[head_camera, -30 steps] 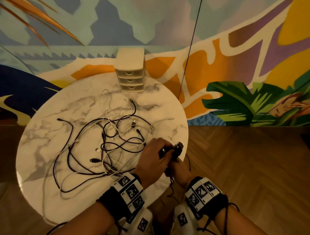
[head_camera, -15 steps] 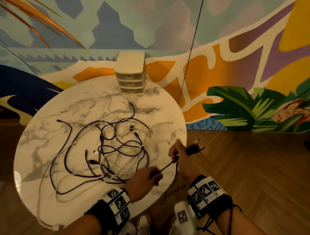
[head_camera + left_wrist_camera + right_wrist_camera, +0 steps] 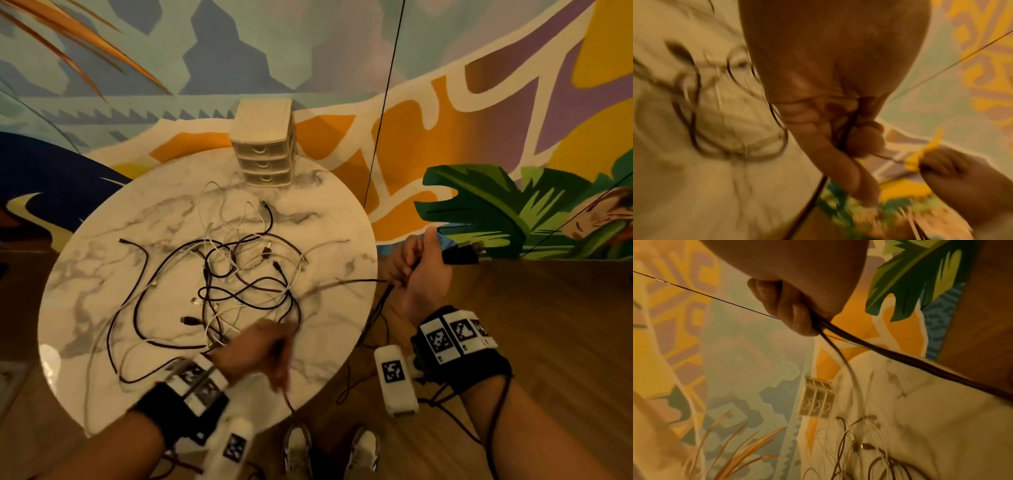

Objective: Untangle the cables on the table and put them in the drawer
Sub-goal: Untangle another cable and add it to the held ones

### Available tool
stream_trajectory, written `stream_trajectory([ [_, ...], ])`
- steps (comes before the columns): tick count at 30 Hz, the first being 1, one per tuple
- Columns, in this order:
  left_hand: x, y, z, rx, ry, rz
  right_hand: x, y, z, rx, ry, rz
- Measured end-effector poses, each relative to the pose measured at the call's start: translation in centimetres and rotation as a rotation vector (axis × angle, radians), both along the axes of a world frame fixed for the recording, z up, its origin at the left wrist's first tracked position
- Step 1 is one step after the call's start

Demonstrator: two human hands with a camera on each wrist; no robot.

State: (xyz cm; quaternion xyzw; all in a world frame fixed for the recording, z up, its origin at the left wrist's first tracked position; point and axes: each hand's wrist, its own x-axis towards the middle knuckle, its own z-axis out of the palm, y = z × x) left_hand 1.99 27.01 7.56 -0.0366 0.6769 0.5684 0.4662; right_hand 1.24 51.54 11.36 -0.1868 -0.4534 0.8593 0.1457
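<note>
Both the right hand (image 3: 423, 270) and the left hand (image 3: 255, 353) grasp one thin, floppy black cable (image 3: 352, 282); hold it near its plug.

My head camera looks forward and down from above the near edge of the round tabletop (image 3: 102, 260), taking in the cables (image 3: 219, 284), the drawers (image 3: 263, 144) at the far side and the mural behind. My left wrist camera sits close behind my left fingers (image 3: 813, 129), facing across the tabletop toward my right hand (image 3: 962, 178). My right wrist camera looks past my right fingers (image 3: 789, 308), rolled sideways. All three share the cables; two share the drawers.
</note>
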Motion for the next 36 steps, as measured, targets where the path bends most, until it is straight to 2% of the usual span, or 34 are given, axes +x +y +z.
stream_trajectory([
  [1,1.4,2.0,-0.2,0.023,-0.07,-0.141,0.1,0.6,0.5,0.024,0.0,-0.009],
  [2,2.6,3.4,-1.5,-0.014,-0.069,-0.298,0.2,1.2,0.9,0.049,-0.006,-0.01],
  [4,5.0,5.5,-4.7,-0.182,0.0,-0.677,0.9,2.2,1.5,0.099,-0.023,0.001],
  [6,5.9,7.3,-7.0,-0.425,0.286,-1.096,2.0,2.8,1.9,0.17,-0.074,0.039],
  [7,5.7,8.1,-7.1,-0.531,0.476,-1.181,2.4,3.0,1.8,0.226,-0.11,0.073],
  [8,5.3,9.3,-6.3,-0.552,0.63,-1.106,3.1,3.4,1.6,0.288,-0.14,0.108],
  [9,4.5,10.2,-4.8,-0.503,0.727,-0.91,3.5,3.5,1.3,0.379,-0.17,0.141],
  [10,3.7,11.4,-3.3,-0.386,0.788,-0.664,4.0,3.6,1.3,0.492,-0.193,0.17],
  [11,2.8,13.1,-0.7,-0.24,0.886,-0.486,4.4,3.8,1.1,0.6,-0.211,0.196],
  [12,2.0,14.7,1.1,-0.122,0.965,-0.403,4.7,3.9,1.1,0.666,-0.218,0.223],
  [13,1.3,16.4,3.1,-0.024,0.992,-0.394,5.0,4.3,1.3,0.692,-0.224,0.228],
  [14,0.8,18.0,4.6,0.039,0.968,-0.439,5.1,4.7,1.6,0.678,-0.236,0.224],
  [16,0.6,20.7,6.4,0.145,0.782,-0.463,5.5,6.1,2.5,0.601,-0.244,0.219],
  [20,0.2,22.3,7.7,0.36,0.361,-0.191,7.1,8.2,1.3,0.292,-0.128,0.377],
  [22,-0.1,22.2,8.8,0.43,0.268,-0.107,8.1,8.5,-1.0,0.308,-0.121,0.518],
  [23,-0.3,22.4,9.5,0.427,0.296,-0.098,8.5,8.3,-2.5,0.388,-0.16,0.574],
  [24,-0.5,22.4,10.2,0.375,0.418,-0.11,8.8,8.0,-3.8,0.474,-0.206,0.602],
  [25,-0.6,22.5,10.9,0.276,0.61,-0.147,9.0,7.9,-5.5,0.567,-0.272,0.595],
  [27,-0.2,22.9,12.5,0.035,1.075,-0.301,9.8,7.9,-8.4,0.656,-0.497,0.442],
  [29,0.6,22.9,14.1,-0.122,1.399,-0.463,10.6,8.3,-10.8,0.664,-0.682,0.291],
  [32,1.4,22.6,15.4,-0.281,1.637,-0.593,11.4,8.7,-12.7,0.646,-0.914,0.249],
  [36,1.4,22.7,16.4,-0.313,1.765,-0.566,10.9,9.4,-12.9,0.514,-1.121,0.318],
])
